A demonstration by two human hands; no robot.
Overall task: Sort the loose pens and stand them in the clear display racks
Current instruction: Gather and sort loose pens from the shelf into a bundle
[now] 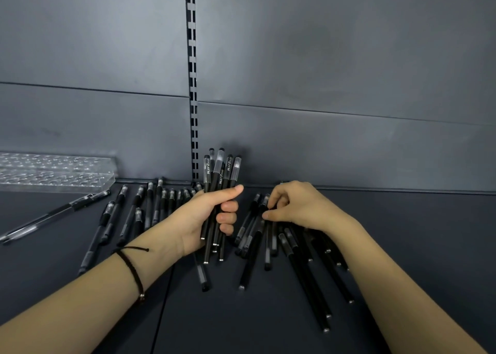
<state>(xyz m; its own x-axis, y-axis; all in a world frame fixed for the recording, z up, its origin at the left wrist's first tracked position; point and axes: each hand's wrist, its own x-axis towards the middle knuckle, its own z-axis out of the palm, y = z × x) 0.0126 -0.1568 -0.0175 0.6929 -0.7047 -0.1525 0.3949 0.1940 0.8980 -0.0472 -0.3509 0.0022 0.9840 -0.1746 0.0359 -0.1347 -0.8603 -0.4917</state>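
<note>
— What lies nearest you?

— The bare front of the dark shelf (241,327), then a black cord bracelet (131,267) on my left wrist. Further in, a heap of pens (308,259) fans out under my right wrist: slim black barrels, silver end tips, frosted clear caps.

— And your hands?

— My right hand (298,206) is curled over the heap's far end, thumb and fingertips pinching one pen (265,200) by its cap. My left hand (204,219) is fisted round a bundle of pens (220,176), held upright with caps up and white lettering on the barrels.

— Any others?

— A row of pens (134,214) lies behind my left forearm, reaching the shelf's back edge.

— The rack?

— The clear rack (53,171) sits at the far left against the grey back panel (349,71), its rows of round holes showing. A see-through pen (53,214) lies just before it.
</note>
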